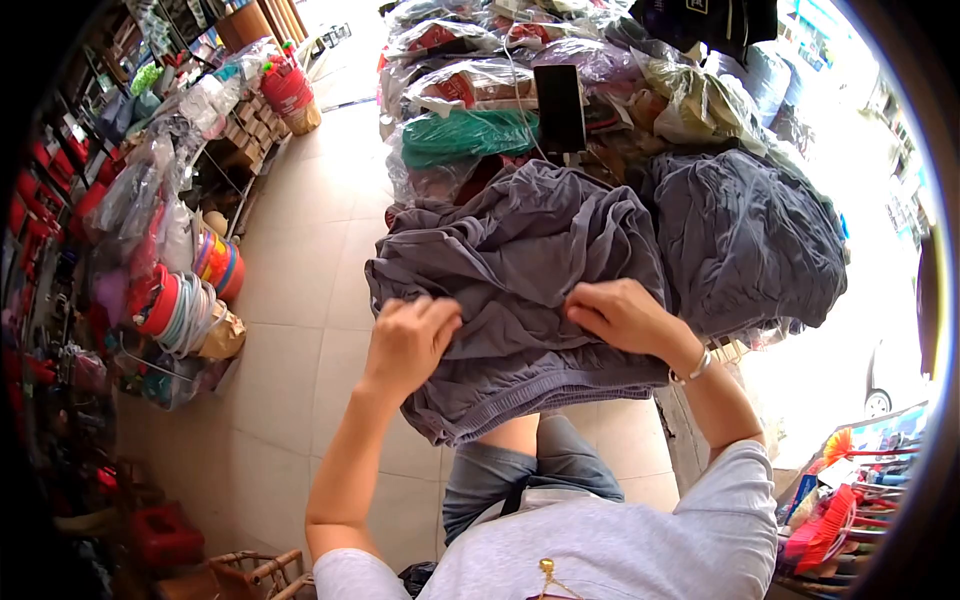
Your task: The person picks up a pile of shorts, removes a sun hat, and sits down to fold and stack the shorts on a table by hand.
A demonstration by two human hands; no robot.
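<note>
A crumpled grey garment with an elastic waistband [530,235] lies spread over the front of the pile, its gathered waist edge hanging toward my body. My left hand [412,340] is closed at the garment's left side, fingers pinched on the cloth. On the right part of the same garment, my right hand [622,314] is closed too, thumb and fingertips pinching the fabric. To the right sits a bulky heap of similar grey cloth [750,240], touching the garment.
Behind the garment are stacked plastic-wrapped clothes, including a green packet [465,138], and an upright black phone [559,108] with a cable. Shop goods line the left, with a red bucket [288,88] by the tiled floor [290,370]. Brightly coloured goods [830,520] stand at lower right.
</note>
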